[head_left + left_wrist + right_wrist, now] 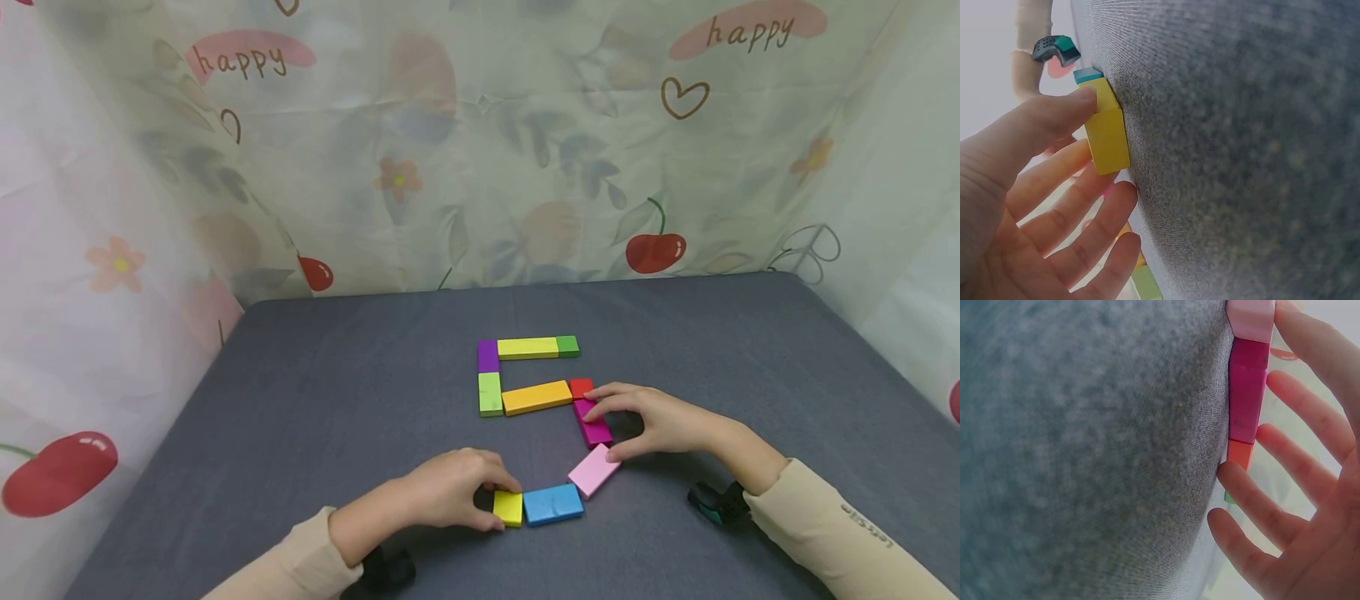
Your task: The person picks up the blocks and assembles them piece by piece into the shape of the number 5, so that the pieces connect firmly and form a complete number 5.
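Note:
Painted blocks lie end to end on the dark cloth in an angular S-like line. At its near left end my left hand [459, 490] pinches a short yellow block [507, 509] between thumb and forefinger, the other fingers loosely spread. A blue block [553, 505] sits right beside it. My right hand [651, 421] reaches over the right side of the line, its fingers spread and relaxed. Its fingertips rest at the magenta block [593, 424] and its thumb at the tilted pink block [595, 472]. A small red block [581, 388] adjoins the magenta one.
Farther along lie an orange block [537, 398], a light green block [491, 394], a purple block [488, 356], a long yellow block [528, 348] and a green block [567, 346]. Patterned curtains [480, 142] stand behind and beside the table [337, 375].

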`<state>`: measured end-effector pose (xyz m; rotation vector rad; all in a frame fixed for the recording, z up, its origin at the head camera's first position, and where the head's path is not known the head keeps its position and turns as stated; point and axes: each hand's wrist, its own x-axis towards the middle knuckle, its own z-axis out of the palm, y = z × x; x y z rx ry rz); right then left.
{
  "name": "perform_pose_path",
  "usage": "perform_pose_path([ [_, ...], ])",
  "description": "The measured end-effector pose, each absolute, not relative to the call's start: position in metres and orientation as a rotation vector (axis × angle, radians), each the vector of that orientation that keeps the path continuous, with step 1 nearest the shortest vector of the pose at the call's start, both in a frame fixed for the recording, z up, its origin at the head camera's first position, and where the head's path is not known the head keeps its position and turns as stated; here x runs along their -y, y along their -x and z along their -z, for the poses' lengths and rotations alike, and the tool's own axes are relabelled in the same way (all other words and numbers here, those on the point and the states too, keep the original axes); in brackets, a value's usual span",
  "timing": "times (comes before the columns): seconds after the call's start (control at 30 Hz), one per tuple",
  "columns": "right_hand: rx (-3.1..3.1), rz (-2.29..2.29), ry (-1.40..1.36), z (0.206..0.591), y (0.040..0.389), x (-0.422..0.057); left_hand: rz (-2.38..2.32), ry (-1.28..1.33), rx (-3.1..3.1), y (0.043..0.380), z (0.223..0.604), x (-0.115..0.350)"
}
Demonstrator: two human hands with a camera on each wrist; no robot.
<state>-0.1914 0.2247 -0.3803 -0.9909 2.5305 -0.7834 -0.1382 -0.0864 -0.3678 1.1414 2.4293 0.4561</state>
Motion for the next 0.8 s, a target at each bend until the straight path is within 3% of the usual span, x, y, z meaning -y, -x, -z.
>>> perform_pose_path([
  [0.8, -2.532, 0.779, 0.987, 0.3793, 0.1912, -0.2250, -0.491, -1.133, -2.432, 0.1405, 0.3644, 0.0925],
])
